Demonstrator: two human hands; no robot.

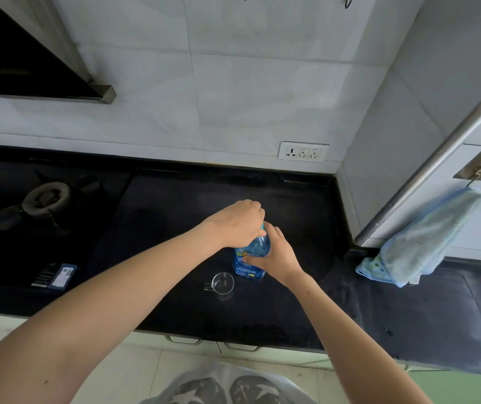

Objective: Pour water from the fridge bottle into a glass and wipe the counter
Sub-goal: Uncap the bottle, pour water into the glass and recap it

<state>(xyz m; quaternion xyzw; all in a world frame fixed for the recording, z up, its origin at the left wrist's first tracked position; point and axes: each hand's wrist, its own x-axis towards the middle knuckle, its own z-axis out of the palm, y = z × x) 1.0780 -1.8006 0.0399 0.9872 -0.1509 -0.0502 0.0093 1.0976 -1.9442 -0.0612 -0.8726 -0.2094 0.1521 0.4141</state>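
A blue plastic water bottle (248, 265) stands upright on the black counter (175, 205). My left hand (238, 221) grips its top, and the cap is hidden under the fingers. My right hand (274, 253) grips the bottle's body from the right side. A small clear glass (223, 282) with a green handle stands empty just in front and left of the bottle, apart from both hands. A light blue cloth (420, 243) hangs from a hook on the right.
A gas stove burner (45, 198) sits at the left of the counter. A small dark box (55, 275) lies near the counter's front left. A wall socket (303, 151) is behind. A fridge handle (434, 167) runs diagonally at the right.
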